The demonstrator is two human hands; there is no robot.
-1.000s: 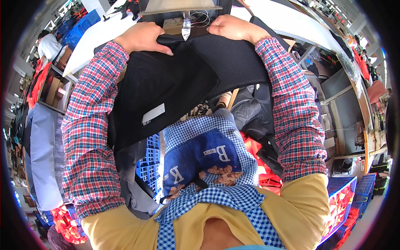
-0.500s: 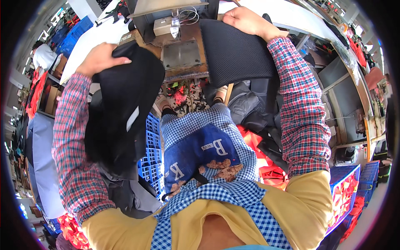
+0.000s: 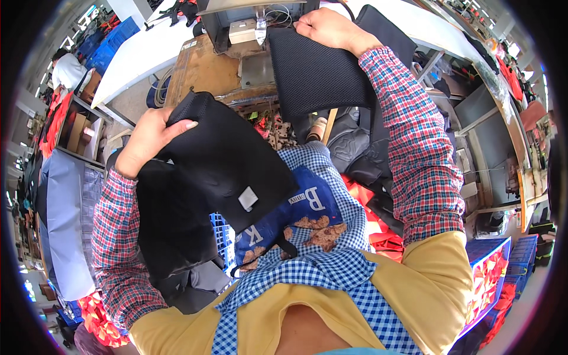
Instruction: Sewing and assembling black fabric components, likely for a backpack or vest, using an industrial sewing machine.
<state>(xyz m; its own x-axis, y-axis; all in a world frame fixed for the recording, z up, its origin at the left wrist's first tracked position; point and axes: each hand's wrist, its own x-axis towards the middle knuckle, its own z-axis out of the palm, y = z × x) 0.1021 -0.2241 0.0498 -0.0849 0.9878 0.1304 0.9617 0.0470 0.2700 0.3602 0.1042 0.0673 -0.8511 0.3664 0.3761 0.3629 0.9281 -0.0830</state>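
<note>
Crowded with crates and red cloth, the workshop ran out past a worn brown sewing table [image 3: 198, 71] with a pale machine head [image 3: 245, 29] at its far edge. Two black fabric pieces were in the person's grasp, one per hand. The left hand [image 3: 151, 139] was closed on the upper corner of a black padded panel [image 3: 228, 163], thumb laid across its top edge; the panel hung off the table over the person's lap, its long axis slanting from that corner down toward the person's right, with one small grey label [image 3: 247, 198] near its lower end. More black cloth drooped below the left wrist, though I could not tell whether it belonged to the same piece. The right hand [image 3: 328, 26] pressed, fingers curled, on the top edge of a black mesh piece [image 3: 319, 74] that lay at the machine and hung over the table's near edge, its long side running toward the person. Under both lay a blue checked apron [image 3: 313, 207]. One blue plastic crate [image 3: 222, 234] showed beside the left knee, and a pile of red fabric [image 3: 378, 228] lay to the right.
</note>
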